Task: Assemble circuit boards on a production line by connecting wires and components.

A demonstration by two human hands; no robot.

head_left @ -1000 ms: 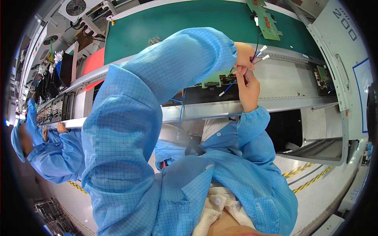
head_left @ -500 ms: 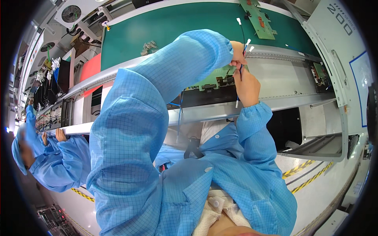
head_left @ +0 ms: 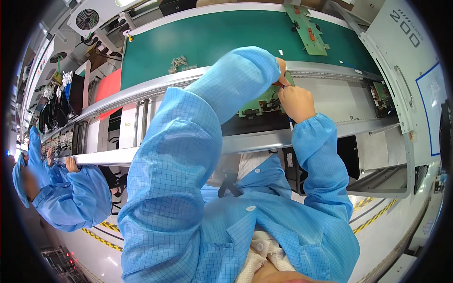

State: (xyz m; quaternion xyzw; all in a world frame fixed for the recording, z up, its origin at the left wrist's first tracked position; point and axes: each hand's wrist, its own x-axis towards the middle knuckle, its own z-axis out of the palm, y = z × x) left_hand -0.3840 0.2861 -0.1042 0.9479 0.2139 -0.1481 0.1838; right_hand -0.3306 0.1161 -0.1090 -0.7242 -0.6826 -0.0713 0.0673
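Observation:
My right hand (head_left: 297, 104) is closed in a pinch over the green circuit board (head_left: 255, 107), holding thin wires. A white-tipped wire end (head_left: 291, 124) hangs below that hand. Against its fingertips my left hand (head_left: 281, 73) is also closed on the wires, bent down from above; the left sleeve covers part of it. The board lies on a dark base between the rails of the line, and the left arm hides its left side. Just where the fingers meet, the wires are mostly hidden.
A metal front rail (head_left: 255, 142) runs before me. Behind it, a green mat (head_left: 226, 40) carries a second circuit board (head_left: 306, 33) and a pile of small clear parts (head_left: 181, 64). Another board (head_left: 381, 96) sits at right. A person in blue (head_left: 71, 198) works at left.
Both hands have come slightly lower and stay together. The white-tipped wires that stood up above them no longer show there. A blue cable beside my left arm has gone from view.

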